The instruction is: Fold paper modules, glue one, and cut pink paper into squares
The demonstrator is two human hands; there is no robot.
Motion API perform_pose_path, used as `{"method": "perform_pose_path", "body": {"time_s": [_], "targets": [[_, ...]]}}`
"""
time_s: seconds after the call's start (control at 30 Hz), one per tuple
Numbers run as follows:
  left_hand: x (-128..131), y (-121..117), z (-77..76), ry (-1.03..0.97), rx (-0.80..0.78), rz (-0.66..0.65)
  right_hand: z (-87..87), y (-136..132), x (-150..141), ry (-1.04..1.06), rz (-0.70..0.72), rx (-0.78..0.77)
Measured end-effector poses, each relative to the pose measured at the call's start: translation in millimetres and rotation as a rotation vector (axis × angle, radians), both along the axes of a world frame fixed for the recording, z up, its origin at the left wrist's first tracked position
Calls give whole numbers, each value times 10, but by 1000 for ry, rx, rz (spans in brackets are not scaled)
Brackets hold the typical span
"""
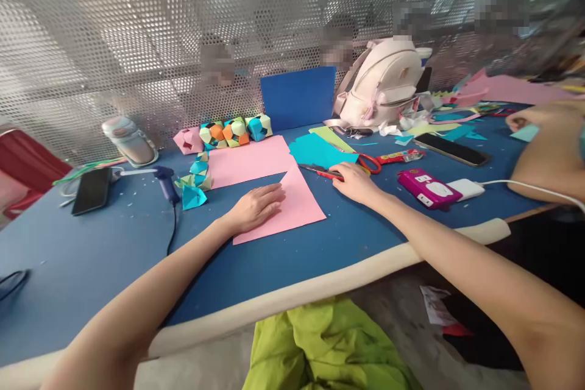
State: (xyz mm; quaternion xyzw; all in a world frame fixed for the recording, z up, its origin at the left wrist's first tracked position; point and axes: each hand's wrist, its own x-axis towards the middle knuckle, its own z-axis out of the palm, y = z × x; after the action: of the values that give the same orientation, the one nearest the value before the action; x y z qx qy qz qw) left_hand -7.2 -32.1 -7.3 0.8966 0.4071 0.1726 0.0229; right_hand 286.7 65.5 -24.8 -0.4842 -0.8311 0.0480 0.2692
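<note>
My left hand [258, 208] lies flat, fingers stretched out, on a pink sheet of paper [301, 202] with a folded-over, pointed top corner. To the right, my right hand [355, 181] has its fingers closed around red-handled scissors [315, 169]; their dark blades point left, close to the pink paper's edge. Just beyond that hand are bright blue paper sheets [315, 151] and a second pair of scissors with orange-red loops [371, 162]. Another pink sheet [251, 161] lies behind my left hand. A chain of folded paper pieces [194, 186] stands at its left edge.
Coloured paper balls [235, 132] line the back, beside a blue board [299, 97] and a pale backpack [386, 85]. A glue gun [167, 183], phone [92, 190] and bottle [130, 141] stand left. Right are a purple power bank [429, 187], another phone [450, 149] and another person's arm [543, 146].
</note>
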Motion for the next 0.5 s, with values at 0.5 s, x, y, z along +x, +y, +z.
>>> {"method": "perform_pose_path", "body": {"time_s": [0.5], "targets": [[36, -95, 146, 64, -43, 141, 147, -69, 205, -189, -64, -32]]}}
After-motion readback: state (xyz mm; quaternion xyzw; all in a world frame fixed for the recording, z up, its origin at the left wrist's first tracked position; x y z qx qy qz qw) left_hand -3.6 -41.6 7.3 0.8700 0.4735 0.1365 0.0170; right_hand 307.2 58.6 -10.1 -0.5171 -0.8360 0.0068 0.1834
